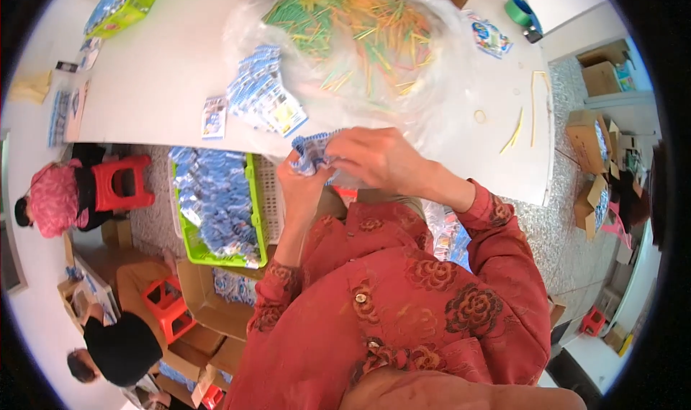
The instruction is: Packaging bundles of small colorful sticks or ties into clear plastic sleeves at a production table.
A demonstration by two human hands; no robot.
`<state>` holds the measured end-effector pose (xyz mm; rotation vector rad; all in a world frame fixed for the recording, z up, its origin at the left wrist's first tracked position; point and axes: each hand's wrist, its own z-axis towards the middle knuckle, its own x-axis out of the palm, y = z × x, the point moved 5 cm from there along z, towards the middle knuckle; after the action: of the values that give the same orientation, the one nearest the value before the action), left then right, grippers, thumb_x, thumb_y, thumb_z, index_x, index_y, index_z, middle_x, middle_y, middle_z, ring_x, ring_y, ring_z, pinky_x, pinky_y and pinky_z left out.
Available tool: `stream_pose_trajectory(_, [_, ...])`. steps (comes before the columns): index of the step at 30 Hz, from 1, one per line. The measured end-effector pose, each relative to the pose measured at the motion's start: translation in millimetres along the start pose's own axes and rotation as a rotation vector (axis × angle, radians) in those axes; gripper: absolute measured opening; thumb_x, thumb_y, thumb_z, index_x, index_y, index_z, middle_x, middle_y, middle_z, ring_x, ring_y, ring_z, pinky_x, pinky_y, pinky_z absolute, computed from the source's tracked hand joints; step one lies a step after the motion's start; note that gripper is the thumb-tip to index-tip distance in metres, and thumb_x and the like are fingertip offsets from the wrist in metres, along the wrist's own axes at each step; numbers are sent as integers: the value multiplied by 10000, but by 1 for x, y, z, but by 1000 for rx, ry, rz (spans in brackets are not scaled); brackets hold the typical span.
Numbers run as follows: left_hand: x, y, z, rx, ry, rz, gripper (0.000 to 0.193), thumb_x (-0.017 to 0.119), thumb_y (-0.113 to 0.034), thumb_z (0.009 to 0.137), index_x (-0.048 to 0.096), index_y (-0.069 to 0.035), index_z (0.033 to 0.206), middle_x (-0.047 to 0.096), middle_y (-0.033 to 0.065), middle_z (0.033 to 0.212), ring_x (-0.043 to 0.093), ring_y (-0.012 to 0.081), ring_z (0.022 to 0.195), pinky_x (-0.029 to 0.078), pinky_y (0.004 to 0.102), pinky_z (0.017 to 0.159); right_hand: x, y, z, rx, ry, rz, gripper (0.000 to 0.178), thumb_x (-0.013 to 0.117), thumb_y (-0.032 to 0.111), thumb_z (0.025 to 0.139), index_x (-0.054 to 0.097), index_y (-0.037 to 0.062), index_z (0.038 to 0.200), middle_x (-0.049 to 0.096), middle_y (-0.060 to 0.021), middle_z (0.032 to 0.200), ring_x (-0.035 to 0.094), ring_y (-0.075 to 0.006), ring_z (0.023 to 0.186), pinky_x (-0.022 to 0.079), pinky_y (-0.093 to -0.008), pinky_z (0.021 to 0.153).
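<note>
Red floral-patterned top (410,273) fills the foreground as a worker's left hand (299,187) and right hand (381,158) grasp a small blue-and-white packet (311,153) at a white table's (158,86) near edge, bent fingers pinching it from 2 sides. Beyond, similar packets (263,86) fan out beside a clear plastic bag (453,86) bearing thin green, yellow and orange strips (360,21). At left stands a green basket (255,201) of blue packets (216,201).

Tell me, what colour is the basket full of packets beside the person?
The basket is bright lime green, as the head view shows best.
</note>
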<state>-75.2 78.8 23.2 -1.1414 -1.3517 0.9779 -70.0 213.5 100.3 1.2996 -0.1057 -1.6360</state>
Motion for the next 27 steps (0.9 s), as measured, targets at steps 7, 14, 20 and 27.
stream_pose_trajectory(7, [10,0,-2,-39,42,-5,262,622,81,671,601,16,924,624,30,855,579,79,755,469,216,688,-4,-3,1,-47,23,-150,112,605,89,736,533,41,807,561,-83,783,570,-254,692,469,-333,580])
stream_pose_trajectory(14, [2,9,5,44,104,-150,300,664,52,694,585,26,982,630,46,883,594,97,780,479,225,699,-9,-8,12,60,-5,335,73,600,38,755,585,28,825,584,-63,782,562,-187,662,457,-284,584])
stream_pose_trajectory(20, [1,4,12,-67,32,-124,302,672,50,691,582,34,979,633,78,911,611,127,792,493,256,728,-46,-118,33,435,-204,186,106,585,87,800,609,16,875,599,-38,727,543,-79,637,430,-222,564])
stream_pose_trajectory(27, [-2,3,21,-115,-17,-126,301,686,45,678,584,37,961,632,73,898,609,128,785,492,258,727,-59,-268,66,455,-130,-463,192,489,154,836,580,-14,848,619,-145,807,591,-280,672,463,-361,641])
